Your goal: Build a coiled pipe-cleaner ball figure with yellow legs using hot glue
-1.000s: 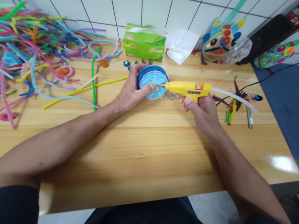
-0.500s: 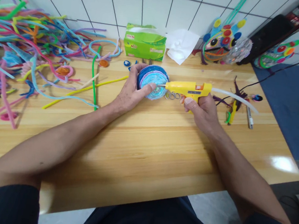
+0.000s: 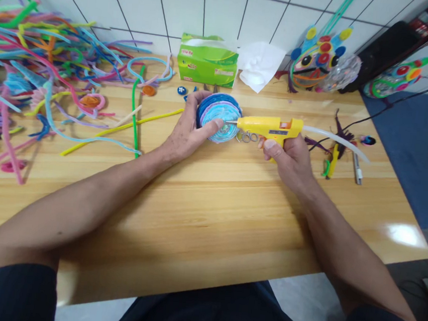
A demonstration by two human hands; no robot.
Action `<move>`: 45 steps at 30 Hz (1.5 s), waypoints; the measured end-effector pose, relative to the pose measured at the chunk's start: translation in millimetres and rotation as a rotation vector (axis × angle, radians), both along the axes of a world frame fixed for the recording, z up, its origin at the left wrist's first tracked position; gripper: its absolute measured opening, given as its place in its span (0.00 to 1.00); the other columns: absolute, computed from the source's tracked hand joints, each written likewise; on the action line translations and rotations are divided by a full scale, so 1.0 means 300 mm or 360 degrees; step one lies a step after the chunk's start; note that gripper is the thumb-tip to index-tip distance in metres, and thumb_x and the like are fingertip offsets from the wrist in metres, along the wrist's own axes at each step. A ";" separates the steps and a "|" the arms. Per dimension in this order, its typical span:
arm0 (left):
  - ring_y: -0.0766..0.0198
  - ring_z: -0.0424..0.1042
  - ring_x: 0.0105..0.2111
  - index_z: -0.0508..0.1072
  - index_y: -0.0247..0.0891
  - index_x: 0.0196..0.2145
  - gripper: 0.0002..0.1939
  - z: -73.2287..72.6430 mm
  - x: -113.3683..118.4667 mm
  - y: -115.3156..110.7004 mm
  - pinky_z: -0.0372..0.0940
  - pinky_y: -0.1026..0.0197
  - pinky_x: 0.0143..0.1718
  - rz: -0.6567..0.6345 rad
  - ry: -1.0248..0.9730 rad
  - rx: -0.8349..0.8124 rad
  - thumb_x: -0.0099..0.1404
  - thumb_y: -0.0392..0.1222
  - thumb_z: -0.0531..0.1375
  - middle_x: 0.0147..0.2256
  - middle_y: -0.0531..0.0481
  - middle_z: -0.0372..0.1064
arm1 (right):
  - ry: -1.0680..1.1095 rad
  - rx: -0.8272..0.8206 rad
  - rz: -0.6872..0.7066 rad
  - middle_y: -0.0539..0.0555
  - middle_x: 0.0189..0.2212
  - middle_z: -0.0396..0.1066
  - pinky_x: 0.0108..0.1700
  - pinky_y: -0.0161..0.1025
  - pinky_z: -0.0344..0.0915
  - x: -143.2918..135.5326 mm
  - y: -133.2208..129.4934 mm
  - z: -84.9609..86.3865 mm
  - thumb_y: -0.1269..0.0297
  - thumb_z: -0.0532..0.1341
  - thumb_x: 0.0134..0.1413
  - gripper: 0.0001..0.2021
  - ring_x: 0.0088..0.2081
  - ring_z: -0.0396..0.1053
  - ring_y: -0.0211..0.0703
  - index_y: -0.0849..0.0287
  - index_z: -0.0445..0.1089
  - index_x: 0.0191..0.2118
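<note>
In the head view, the left hand (image 3: 186, 133) grips the blue coiled piece (image 3: 223, 110) before the green tissue pack (image 3: 206, 69); the right hand (image 3: 289, 155) grips the glue gun (image 3: 257, 124), nozzle at its face. Coils look complete; gluing seems unfinished, the remainder unclear.

Wooden table (image 3: 200, 220) — pipe cleaners (image 3: 58, 52), tissue pack (image 3: 206, 68)
</note>
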State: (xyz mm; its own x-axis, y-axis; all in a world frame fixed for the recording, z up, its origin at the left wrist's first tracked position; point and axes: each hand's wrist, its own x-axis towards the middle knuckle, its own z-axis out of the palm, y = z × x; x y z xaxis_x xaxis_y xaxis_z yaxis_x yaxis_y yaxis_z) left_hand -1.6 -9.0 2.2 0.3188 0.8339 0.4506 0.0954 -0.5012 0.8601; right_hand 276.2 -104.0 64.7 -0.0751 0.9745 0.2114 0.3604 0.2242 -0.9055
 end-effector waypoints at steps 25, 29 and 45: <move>0.38 0.71 0.67 0.60 0.50 0.67 0.43 -0.019 -0.007 0.017 0.72 0.33 0.70 -0.0013 0.0023 0.0082 0.71 0.77 0.68 0.67 0.43 0.69 | -0.0013 0.0006 -0.0041 0.51 0.35 0.72 0.39 0.53 0.76 -0.004 0.000 -0.006 0.27 0.68 0.61 0.27 0.36 0.68 0.50 0.45 0.71 0.48; 0.35 0.68 0.71 0.57 0.52 0.68 0.42 -0.011 -0.014 0.015 0.69 0.30 0.71 -0.0020 0.0124 0.0083 0.73 0.78 0.65 0.68 0.46 0.68 | -0.0020 0.0013 -0.0028 0.51 0.34 0.71 0.38 0.53 0.75 -0.005 0.000 -0.007 0.29 0.67 0.63 0.25 0.35 0.67 0.49 0.45 0.71 0.47; 0.38 0.70 0.70 0.61 0.49 0.67 0.44 -0.011 0.002 0.004 0.70 0.37 0.71 0.0031 0.0019 0.0034 0.70 0.79 0.67 0.68 0.39 0.68 | -0.0021 0.0007 0.0002 0.53 0.37 0.75 0.42 0.53 0.78 0.011 0.001 -0.017 0.30 0.68 0.65 0.24 0.38 0.71 0.51 0.45 0.74 0.47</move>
State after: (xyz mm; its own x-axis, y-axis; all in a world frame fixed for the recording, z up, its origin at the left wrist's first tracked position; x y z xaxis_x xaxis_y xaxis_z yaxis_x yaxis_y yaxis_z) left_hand -1.0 -7.7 -1.1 0.3079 0.8303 0.4645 0.1156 -0.5173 0.8480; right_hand 279.5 -103.7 59.7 -0.0793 0.9735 0.2147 0.3719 0.2287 -0.8997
